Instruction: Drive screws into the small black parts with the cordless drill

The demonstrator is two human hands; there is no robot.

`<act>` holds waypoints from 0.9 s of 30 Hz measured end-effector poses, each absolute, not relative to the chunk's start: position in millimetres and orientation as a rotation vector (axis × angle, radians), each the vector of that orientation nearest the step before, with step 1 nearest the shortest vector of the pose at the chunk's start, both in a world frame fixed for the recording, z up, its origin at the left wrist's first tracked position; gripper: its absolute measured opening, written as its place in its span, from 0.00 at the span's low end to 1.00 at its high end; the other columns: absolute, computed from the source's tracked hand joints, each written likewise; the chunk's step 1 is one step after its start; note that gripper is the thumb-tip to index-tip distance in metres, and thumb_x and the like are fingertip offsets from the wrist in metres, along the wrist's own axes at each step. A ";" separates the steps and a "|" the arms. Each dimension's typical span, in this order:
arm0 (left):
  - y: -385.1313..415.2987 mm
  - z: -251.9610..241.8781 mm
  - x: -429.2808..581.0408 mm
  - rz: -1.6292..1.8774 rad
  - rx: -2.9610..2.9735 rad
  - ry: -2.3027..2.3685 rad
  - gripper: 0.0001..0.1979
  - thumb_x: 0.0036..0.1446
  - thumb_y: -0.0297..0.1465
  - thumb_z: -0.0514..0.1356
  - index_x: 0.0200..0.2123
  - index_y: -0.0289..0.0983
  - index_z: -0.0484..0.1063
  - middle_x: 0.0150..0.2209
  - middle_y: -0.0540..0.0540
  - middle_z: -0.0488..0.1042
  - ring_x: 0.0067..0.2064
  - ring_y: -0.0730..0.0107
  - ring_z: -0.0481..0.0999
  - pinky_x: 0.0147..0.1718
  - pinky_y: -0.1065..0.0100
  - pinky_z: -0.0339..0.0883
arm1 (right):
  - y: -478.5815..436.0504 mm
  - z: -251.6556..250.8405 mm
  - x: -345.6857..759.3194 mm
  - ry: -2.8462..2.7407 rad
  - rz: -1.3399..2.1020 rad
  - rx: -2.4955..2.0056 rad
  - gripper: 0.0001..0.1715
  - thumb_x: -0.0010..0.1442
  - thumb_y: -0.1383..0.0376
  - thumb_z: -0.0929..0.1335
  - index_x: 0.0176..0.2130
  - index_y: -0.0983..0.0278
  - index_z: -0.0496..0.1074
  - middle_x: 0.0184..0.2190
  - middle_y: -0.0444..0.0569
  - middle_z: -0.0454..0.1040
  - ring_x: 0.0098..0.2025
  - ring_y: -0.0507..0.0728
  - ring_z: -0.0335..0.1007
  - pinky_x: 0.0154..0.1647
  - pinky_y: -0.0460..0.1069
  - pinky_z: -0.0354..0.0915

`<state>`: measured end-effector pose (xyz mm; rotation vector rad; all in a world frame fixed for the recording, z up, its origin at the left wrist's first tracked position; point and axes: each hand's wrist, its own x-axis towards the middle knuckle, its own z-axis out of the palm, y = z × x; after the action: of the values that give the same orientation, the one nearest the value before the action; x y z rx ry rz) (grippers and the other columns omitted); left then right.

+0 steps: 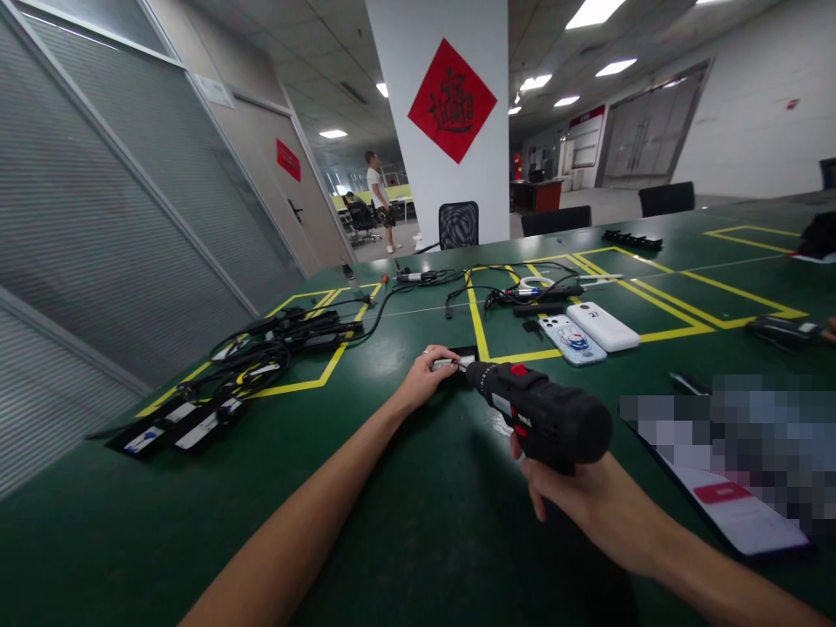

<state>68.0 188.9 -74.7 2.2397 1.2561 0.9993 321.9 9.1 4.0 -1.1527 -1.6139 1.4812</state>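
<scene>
My right hand is wrapped around the grip of a black cordless drill with red buttons. Its chuck points away and to the left, and the tip meets a small black and silver part lying on the green table. The fingers of my left hand are closed on the near left side of that part. What kind of part it is cannot be made out, as fingers and chuck cover some of it.
Black cables and adapters are heaped on the left, with flat black pieces in front. A patterned phone and white power bank lie right of the drill. A large tablet-like device sits at the right. Yellow tape marks the table.
</scene>
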 end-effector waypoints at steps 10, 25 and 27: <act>186.2 -73.2 68.2 1.019 2.238 1.243 0.12 0.61 0.34 0.59 0.45 0.34 0.71 0.49 0.42 0.72 0.50 0.58 0.72 0.49 0.51 0.67 | -2.4 7.2 323.3 -1.615 1.452 -1.365 0.14 0.56 0.56 0.66 0.38 0.63 0.70 0.27 0.46 0.71 0.29 0.55 0.68 0.31 0.49 0.65; 187.4 -74.9 68.7 0.997 2.236 1.268 0.12 0.61 0.34 0.59 0.46 0.35 0.71 0.50 0.42 0.72 0.50 0.58 0.72 0.50 0.51 0.67 | -3.3 7.5 318.1 -1.555 1.530 -1.374 0.16 0.55 0.57 0.66 0.42 0.63 0.68 0.26 0.44 0.70 0.28 0.54 0.68 0.30 0.49 0.64; 188.0 -75.6 68.9 0.992 2.239 1.275 0.12 0.61 0.34 0.59 0.46 0.35 0.71 0.50 0.42 0.72 0.50 0.58 0.72 0.49 0.51 0.68 | -3.5 5.9 317.8 -1.555 1.502 -1.373 0.16 0.55 0.57 0.67 0.41 0.63 0.68 0.26 0.44 0.70 0.28 0.55 0.68 0.29 0.49 0.65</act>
<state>68.9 188.0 -75.6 2.2390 1.2753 0.9916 317.8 -3.5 5.9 -1.3730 -1.5549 1.5020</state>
